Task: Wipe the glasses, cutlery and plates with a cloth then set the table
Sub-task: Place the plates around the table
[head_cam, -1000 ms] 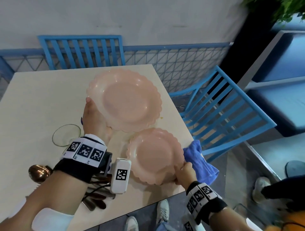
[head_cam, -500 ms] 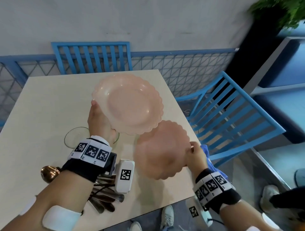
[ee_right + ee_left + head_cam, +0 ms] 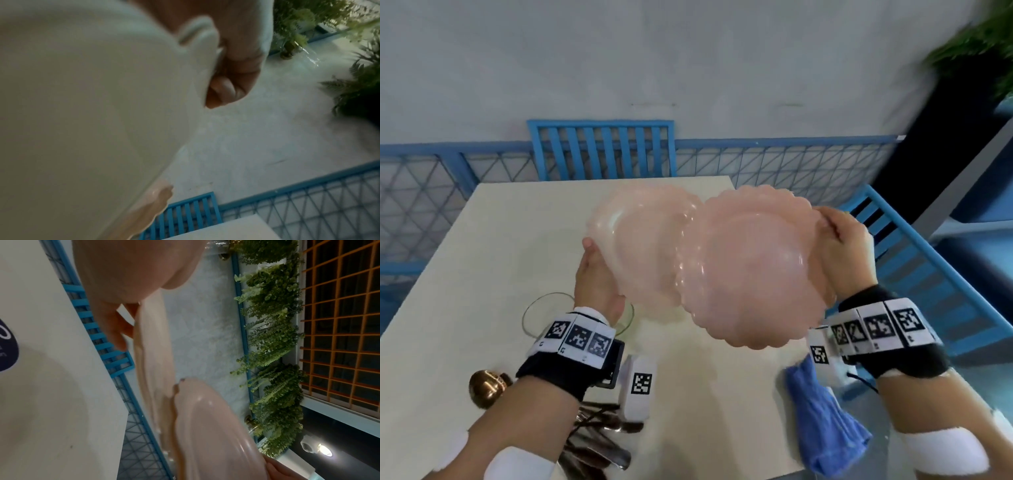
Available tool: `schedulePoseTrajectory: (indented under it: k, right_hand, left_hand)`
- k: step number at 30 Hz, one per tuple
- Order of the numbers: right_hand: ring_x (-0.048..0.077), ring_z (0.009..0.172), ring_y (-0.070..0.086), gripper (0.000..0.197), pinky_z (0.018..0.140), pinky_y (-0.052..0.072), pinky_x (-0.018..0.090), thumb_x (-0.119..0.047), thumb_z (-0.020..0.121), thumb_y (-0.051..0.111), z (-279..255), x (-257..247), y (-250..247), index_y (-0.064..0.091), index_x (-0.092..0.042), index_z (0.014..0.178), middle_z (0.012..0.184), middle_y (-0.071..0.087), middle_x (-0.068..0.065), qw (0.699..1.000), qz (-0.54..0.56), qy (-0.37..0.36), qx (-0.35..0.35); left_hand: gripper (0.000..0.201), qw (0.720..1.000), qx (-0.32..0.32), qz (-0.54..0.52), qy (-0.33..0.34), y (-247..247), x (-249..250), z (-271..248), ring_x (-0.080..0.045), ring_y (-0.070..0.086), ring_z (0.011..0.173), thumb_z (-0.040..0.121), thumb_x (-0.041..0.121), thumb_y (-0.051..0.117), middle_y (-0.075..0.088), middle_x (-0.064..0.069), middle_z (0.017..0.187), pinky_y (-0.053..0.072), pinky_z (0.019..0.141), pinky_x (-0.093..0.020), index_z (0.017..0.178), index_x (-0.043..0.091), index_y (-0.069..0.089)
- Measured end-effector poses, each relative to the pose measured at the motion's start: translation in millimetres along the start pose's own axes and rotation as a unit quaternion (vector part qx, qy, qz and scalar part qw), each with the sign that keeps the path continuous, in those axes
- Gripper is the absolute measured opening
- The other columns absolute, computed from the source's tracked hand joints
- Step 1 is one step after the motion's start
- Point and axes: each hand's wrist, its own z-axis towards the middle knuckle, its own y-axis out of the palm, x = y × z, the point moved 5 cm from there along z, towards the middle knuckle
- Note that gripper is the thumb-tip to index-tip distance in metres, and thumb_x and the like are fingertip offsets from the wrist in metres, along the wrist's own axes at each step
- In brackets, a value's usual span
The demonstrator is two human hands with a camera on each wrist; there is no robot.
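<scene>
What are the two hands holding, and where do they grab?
Each holds a pink scalloped plate by its rim: the left hand the far plate at its left edge, the right hand the near plate at its right edge.

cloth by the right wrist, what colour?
Blue; the folded blue cloth lies at the table edge, clearest in the head view.

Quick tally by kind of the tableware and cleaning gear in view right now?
Plates: 2, one in the left hand, one in the right hand
Glass: 1
Cloth: 1
Cutlery: one pile, pieces too overlapped to count
Total: 4 plus the cutlery
</scene>
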Motion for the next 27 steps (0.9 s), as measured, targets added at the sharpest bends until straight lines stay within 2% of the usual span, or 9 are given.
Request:
schedulePoseTrajectory:
  k: [4,10,11,13,15,18,22,24,27]
  right_hand:
    - [0.024,0.101,0.059,0.031,0.089,0.048,0.034,-0.01,0.094,0.041,19,12,37,0.065,-0.01,0.114,0.106,0.068,0.009,0.996,0.057,0.059,-0.041]
    - [0.019,0.088,0.054,0.031,0.077,0.037,0.024,-0.002,0.091,0.042,25,27,83,0.059,-0.011,0.115,0.091,0.059,0.002,0.985,0.107,0.128,-0.049]
    - [0.02,0.089,0.055,0.028,0.077,0.038,0.025,-0.005,0.091,0.043,26,29,90,0.06,-0.011,0.113,0.092,0.061,0.003,0.983,0.117,0.135,-0.051]
    - [0.018,0.089,0.054,0.025,0.078,0.038,0.024,-0.011,0.092,0.045,27,29,102,0.063,-0.012,0.11,0.092,0.062,0.001,0.978,0.133,0.143,-0.078]
    - [0.017,0.081,0.051,0.021,0.07,0.039,0.026,-0.016,0.092,0.045,26,26,112,0.065,-0.013,0.097,0.083,0.059,-0.001,0.973,0.141,0.131,-0.127]
    - [0.019,0.067,0.039,0.022,0.058,0.031,0.029,-0.018,0.087,0.043,26,23,122,0.05,-0.014,0.067,0.067,0.044,0.001,0.962,0.159,0.123,-0.184]
    - [0.018,0.094,0.058,0.019,0.08,0.051,0.034,-0.029,0.09,0.05,30,18,122,0.065,-0.02,0.097,0.102,0.052,-0.006,0.961,0.181,0.119,-0.172]
    - [0.014,0.083,0.061,0.018,0.07,0.051,0.03,-0.026,0.094,0.048,30,7,118,0.063,-0.027,0.104,0.098,0.059,-0.003,0.952,0.236,0.1,-0.165]
    - [0.007,0.05,0.053,0.021,0.045,0.04,0.021,-0.025,0.1,0.036,21,-10,118,0.054,-0.026,0.112,0.07,0.06,-0.004,0.908,0.337,0.121,-0.219]
  left_hand:
    - [0.06,0.998,-0.042,0.003,-0.057,21,-6,-7,-0.024,0.066,0.091,0.094,0.062,0.018,0.07,-0.005,0.096,0.054,0.072,-0.034,0.112,0.023,0.059]
    - [0.054,0.995,-0.043,-0.002,-0.091,44,-20,-13,-0.017,0.063,0.096,0.092,0.064,0.02,0.067,0.003,0.111,0.053,0.075,-0.033,0.11,0.031,0.059]
    - [0.053,0.996,-0.036,-0.007,-0.079,45,-22,-10,-0.014,0.065,0.088,0.093,0.061,0.02,0.069,0.003,0.106,0.053,0.073,-0.031,0.109,0.031,0.06]
    - [0.053,0.998,-0.029,-0.006,-0.049,47,-22,-6,-0.009,0.062,0.06,0.096,0.057,0.018,0.07,0.003,0.074,0.049,0.051,-0.021,0.112,0.027,0.059]
    - [0.059,0.999,-0.019,-0.013,-0.044,46,-20,-6,-0.018,0.067,0.059,0.096,0.056,0.018,0.072,-0.007,0.068,0.041,0.039,-0.015,0.12,0.019,0.058]
    - [0.058,0.997,0.011,-0.047,-0.054,39,-22,-1,-0.019,0.067,0.083,0.096,0.056,0.022,0.073,-0.002,0.096,0.049,0.053,-0.023,0.124,0.02,0.058]
    - [0.046,0.997,0.035,-0.039,-0.054,35,-16,6,-0.016,0.062,0.083,0.099,0.05,0.024,0.067,0.005,0.085,0.049,0.069,-0.028,0.115,0.022,0.056]
    - [0.044,0.996,0.048,-0.023,-0.067,32,-15,12,-0.019,0.059,0.093,0.099,0.05,0.025,0.065,0.001,0.091,0.048,0.076,-0.029,0.116,0.021,0.054]
    - [0.055,0.995,0.059,-0.003,-0.075,22,-10,25,-0.022,0.06,0.109,0.097,0.055,0.027,0.064,-0.004,0.117,0.051,0.078,-0.03,0.127,0.016,0.053]
